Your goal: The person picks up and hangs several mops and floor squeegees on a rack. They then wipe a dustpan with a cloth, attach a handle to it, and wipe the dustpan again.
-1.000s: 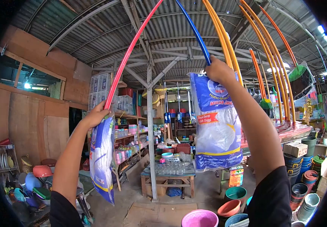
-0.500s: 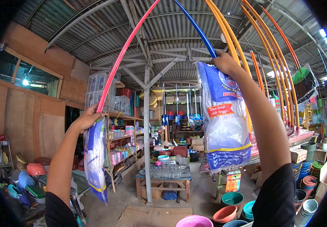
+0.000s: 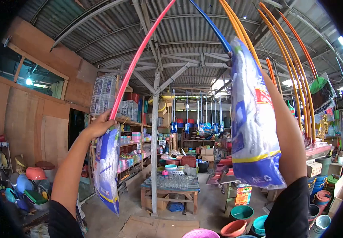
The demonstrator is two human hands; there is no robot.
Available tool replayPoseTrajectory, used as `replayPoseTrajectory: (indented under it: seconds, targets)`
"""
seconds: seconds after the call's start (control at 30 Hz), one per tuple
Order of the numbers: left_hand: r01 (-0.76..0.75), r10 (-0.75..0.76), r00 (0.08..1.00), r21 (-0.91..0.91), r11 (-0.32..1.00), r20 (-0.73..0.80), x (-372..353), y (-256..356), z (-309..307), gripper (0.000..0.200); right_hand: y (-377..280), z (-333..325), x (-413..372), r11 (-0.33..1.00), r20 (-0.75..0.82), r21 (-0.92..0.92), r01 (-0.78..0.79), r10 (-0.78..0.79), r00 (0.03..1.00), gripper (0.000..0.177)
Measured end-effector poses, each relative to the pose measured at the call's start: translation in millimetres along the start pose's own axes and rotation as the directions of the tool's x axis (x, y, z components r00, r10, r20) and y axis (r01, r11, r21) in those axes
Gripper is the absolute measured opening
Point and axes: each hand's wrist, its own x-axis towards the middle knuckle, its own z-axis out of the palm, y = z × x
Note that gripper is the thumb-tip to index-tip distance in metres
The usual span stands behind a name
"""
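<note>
My left hand is closed around the red handle of a mop, low down, just above its bagged head. The clear wrapper has blue panels and a yellow stripe, with white mop strands showing inside. On the right, another mop hangs upright from a blue handle, its white head in the same kind of bag with a red label. My right hand grips that blue handle at the top of the bag. Most of this hand is hidden behind the bag. Both handles run up out of view.
Several orange-handled poles stand to the right. Ahead, glass jars cover a low table beside a grey post. Shelves of goods stand at left. Plastic tubs sit on the floor.
The blue-handled mop has turned, so its bag shows another side and now covers most of my right hand. The red-handled mop and my left hand have shifted slightly right in view.
</note>
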Motion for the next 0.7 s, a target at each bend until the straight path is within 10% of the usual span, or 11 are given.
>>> replayPoseTrajectory:
  seconds: [0.7]
  targets:
    - [0.064, -0.059, 0.996, -0.075, 0.995, 0.064, -3.6, 12.6, -0.8, 0.06, -6.6, -7.7, -9.4, 0.996, -0.084, -0.086, -0.016, 0.009, 0.996, 0.036]
